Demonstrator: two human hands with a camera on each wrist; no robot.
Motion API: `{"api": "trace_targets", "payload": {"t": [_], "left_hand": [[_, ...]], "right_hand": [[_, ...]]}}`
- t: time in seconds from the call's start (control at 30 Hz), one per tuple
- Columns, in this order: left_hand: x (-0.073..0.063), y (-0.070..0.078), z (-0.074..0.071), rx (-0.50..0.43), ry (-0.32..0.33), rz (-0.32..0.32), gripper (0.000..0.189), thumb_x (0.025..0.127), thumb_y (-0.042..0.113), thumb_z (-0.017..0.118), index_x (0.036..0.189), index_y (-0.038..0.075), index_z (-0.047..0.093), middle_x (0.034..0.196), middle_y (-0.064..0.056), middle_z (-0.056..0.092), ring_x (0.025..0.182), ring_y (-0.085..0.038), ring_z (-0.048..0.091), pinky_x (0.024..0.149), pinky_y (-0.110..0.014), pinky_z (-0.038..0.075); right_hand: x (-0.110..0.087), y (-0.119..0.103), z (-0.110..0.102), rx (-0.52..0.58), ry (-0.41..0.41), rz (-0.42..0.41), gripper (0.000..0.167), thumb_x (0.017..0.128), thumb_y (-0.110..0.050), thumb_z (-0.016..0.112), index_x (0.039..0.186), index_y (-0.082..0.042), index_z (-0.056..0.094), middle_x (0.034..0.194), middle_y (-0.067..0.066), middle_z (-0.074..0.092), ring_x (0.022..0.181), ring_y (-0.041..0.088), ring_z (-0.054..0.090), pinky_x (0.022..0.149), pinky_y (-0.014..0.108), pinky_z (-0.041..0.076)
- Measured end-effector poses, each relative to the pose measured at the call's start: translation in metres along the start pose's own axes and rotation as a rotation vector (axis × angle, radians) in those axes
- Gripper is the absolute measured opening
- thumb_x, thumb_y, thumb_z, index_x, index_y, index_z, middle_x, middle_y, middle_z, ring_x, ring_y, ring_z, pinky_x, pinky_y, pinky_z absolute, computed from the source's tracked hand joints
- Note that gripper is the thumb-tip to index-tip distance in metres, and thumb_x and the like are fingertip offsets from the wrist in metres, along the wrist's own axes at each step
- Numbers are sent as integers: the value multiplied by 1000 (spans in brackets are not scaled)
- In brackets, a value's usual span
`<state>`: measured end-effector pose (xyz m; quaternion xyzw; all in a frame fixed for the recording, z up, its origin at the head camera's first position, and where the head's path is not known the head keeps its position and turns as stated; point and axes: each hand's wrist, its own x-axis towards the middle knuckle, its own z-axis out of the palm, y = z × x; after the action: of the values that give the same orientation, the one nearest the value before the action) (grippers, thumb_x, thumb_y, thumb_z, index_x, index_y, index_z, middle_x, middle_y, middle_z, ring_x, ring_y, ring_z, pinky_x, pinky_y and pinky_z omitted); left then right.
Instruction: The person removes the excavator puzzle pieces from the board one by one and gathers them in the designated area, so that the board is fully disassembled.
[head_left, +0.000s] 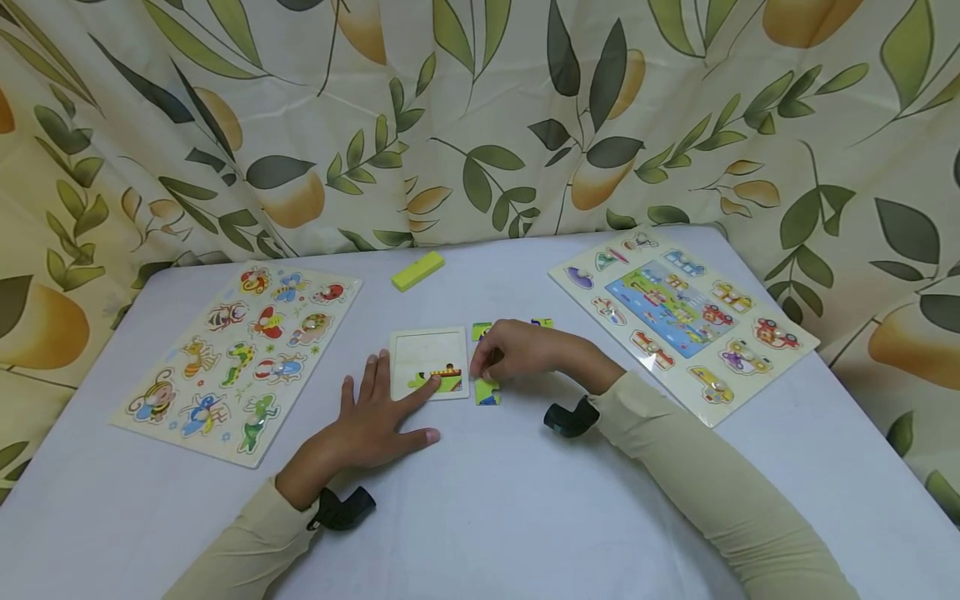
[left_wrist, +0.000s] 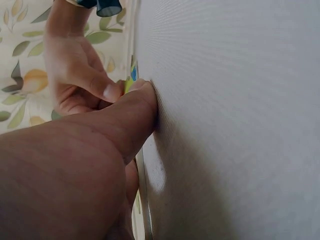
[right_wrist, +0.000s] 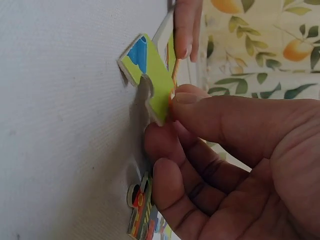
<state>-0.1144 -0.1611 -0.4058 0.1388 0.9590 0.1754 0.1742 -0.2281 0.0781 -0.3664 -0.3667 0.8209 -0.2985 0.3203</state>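
Observation:
My left hand (head_left: 378, 417) lies with fingers spread at the lower left of a small white puzzle tray (head_left: 429, 335). Its index fingertip touches the joined green and orange pieces (head_left: 447, 377) along the tray's lower edge. Just right of the tray, my right hand (head_left: 517, 348) pinches a yellow-green puzzle piece (right_wrist: 159, 82) with a blue patch, between thumb and fingers. That piece is tilted in the right wrist view, and its gripped edge is hidden by the thumb. Under the curled fingers in that view lies a piece with red and black markings (right_wrist: 140, 205).
Loose pieces (head_left: 481, 331) lie behind my right hand, partly covered by it. A yellow-green block (head_left: 418, 272) sits behind the tray. An insect puzzle board (head_left: 251, 379) is at left, a vehicle puzzle board (head_left: 600, 287) at right. A patterned curtain (head_left: 480, 125) hangs behind the table.

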Motion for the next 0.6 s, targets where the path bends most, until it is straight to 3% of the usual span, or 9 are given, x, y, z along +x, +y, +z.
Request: {"api": "trace_targets", "payload": {"t": [0.6], "left_hand": [[-1,4,-4,12,5,-3,73,90,57,59,153,29,34,155,-32,-13,141,-46,-18,104,-69,-7]], "right_hand": [[3,-3,-4,-23,53,-22,16,92,1,62,103,-4,72,90,3,66,80,15,55,70,26,47]]}}
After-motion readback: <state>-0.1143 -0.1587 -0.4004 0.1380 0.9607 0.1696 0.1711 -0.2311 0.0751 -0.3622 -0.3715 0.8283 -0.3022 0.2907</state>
